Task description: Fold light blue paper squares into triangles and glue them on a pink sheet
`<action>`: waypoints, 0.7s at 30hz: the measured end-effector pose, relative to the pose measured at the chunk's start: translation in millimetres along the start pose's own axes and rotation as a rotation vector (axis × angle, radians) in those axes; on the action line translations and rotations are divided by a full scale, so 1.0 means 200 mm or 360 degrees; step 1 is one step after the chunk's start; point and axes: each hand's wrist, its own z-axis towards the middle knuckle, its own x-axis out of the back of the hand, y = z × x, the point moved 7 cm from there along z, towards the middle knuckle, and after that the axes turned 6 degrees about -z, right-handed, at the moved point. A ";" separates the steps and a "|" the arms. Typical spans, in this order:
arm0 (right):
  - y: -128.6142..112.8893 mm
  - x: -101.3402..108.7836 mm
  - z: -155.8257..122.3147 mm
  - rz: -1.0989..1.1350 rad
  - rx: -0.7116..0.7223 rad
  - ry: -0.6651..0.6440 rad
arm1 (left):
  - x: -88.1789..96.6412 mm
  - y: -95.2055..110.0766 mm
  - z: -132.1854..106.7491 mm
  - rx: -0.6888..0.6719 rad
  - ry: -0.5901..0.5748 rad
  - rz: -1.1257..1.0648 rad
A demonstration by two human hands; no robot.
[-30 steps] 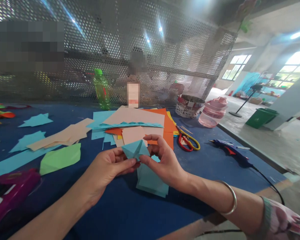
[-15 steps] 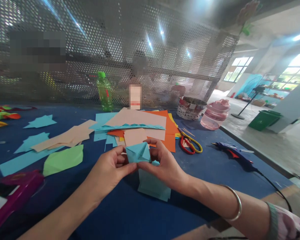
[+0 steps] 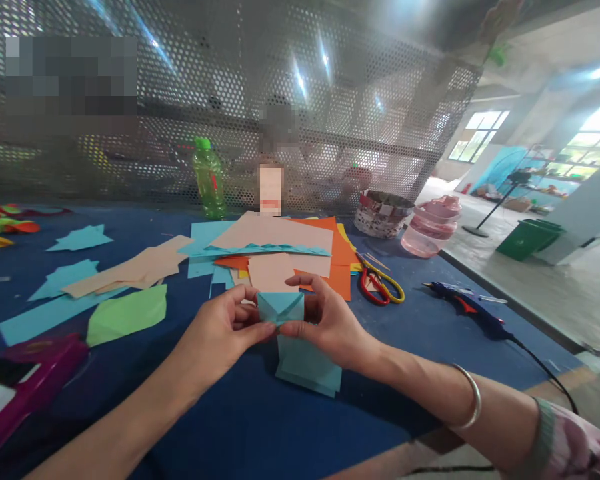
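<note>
Both of my hands pinch a small folded piece of light blue paper above the dark blue table. My left hand grips its left side with thumb and fingers closed. Its right side is held by my right hand, thumb below and fingers curled over the top; a silver bangle sits on that wrist. Under the hands lies a stack of folded light blue paper.
Sheets of pink, orange and blue paper lie behind the hands, scissors and a blue glue gun to the right. A green paper shape, a green bottle, a basket and a pink container stand around. Perforated metal screen behind.
The folded blue piece has been pressed flatter: its pointed top has come down into a low, wide shape. Both hands have closed in on it and stayed in about the same place.
</note>
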 end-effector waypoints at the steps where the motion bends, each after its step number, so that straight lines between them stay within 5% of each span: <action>1: 0.00 0.00 0.00 0.0028 -0.0033 -0.0016 | 0.00 0.00 0.00 0.0005 0.0006 0.0017; 8: -0.01 -0.05 -0.01 0.0305 -0.0145 -0.0203 | -0.01 0.03 -0.03 -0.0001 -0.0092 0.0009; 21: 0.00 -0.02 0.01 0.0341 -0.0048 -0.0076 | 0.06 0.02 0.02 -0.0105 0.0092 0.0016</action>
